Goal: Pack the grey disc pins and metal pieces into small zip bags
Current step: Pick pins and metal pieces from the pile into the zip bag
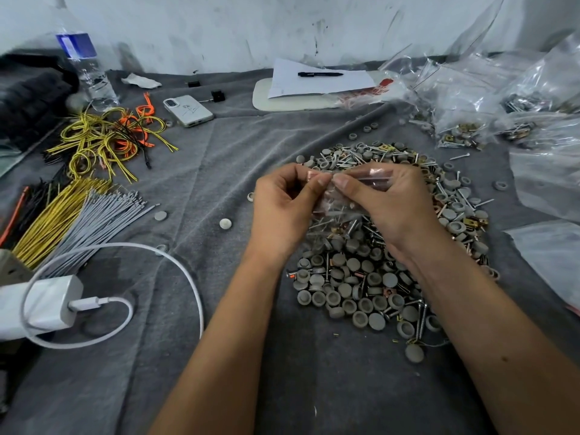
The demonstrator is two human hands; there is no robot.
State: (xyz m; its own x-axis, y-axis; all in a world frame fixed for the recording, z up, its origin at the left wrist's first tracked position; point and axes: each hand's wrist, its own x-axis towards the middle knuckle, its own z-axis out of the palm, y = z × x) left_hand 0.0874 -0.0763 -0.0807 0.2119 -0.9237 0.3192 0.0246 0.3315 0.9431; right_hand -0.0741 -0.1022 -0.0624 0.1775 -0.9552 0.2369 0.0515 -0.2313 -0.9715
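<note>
A heap of grey disc pins (354, 287) mixed with screws, nails and small brass and copper metal pieces (392, 158) lies on the grey cloth right of the middle. Above the heap I hold a small clear zip bag (337, 204) with a red strip along its top. My left hand (282, 208) pinches the bag's top edge on the left. My right hand (389, 202) pinches the same edge right beside it. Nails and small metal parts show inside the hanging bag.
Filled and empty clear bags (464, 120) lie at the right. Bundles of yellow, orange and grey wires (94, 189) cover the left. A white charger with cable (53, 302), a phone (188, 110), a water bottle (88, 70) and papers with a pen (320, 74) also lie around.
</note>
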